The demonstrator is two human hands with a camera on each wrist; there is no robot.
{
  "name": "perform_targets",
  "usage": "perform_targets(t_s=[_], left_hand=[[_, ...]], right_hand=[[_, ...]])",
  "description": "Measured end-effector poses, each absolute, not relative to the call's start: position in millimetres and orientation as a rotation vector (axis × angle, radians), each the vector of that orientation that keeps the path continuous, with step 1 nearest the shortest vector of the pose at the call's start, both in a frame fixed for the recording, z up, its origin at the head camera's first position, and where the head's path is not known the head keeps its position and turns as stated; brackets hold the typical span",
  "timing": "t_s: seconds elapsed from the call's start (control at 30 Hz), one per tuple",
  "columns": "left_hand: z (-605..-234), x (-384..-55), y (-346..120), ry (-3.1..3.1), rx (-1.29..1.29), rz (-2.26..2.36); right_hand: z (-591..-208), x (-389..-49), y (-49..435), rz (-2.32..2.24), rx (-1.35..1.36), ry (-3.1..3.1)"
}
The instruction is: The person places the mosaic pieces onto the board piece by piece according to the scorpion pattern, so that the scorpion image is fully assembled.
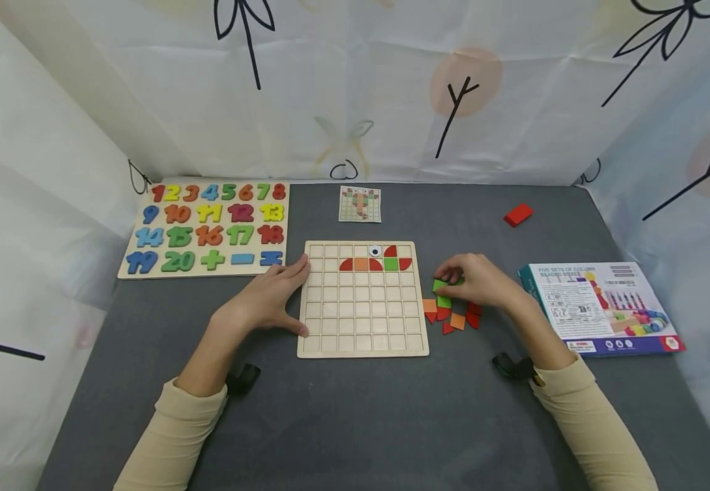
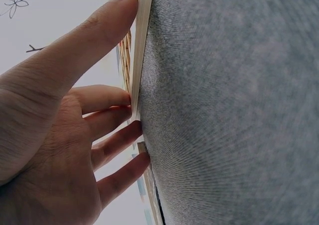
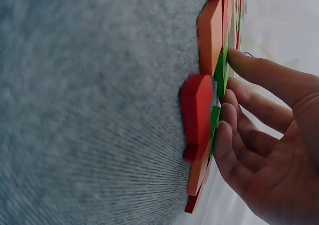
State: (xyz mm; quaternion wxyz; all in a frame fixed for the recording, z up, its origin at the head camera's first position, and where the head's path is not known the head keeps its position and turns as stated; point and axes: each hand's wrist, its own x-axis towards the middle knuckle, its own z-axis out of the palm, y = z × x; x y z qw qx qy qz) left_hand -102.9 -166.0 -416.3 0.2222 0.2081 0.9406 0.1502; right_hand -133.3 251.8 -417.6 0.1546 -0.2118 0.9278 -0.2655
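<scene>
A wooden grid board [image 1: 363, 324] lies flat, with red, orange and green tiles and a white eye tile [image 1: 375, 250] in its upper rows. My left hand [image 1: 262, 300] is spread along the board's left edge, the thumb touching low and the fingertips higher up. Right of the board, my right hand [image 1: 477, 279] pinches a green square tile [image 1: 439, 285] between thumb and index finger. Another green tile [image 1: 444, 301] lies just below it. Loose orange tiles [image 1: 457, 321] and red tiles [image 1: 473, 318] surround these; in the right wrist view a red tile [image 3: 197, 105] stands nearest.
A number puzzle board [image 1: 210, 228] lies at the back left, close to my left hand. Behind the grid board is a small pattern card [image 1: 359, 204]. Red pieces [image 1: 518, 215] lie at the back right, and a printed box [image 1: 603, 307] sits beside my right forearm.
</scene>
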Motion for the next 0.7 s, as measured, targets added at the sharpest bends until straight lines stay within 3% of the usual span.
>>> perform_targets(t_s=[0.7], left_hand=[[-415.5,-103.0,-165.3,2.598,0.572,0.401]], right_hand=[[-417.7,-136.8,248.1,-0.713,-0.637,2.692]])
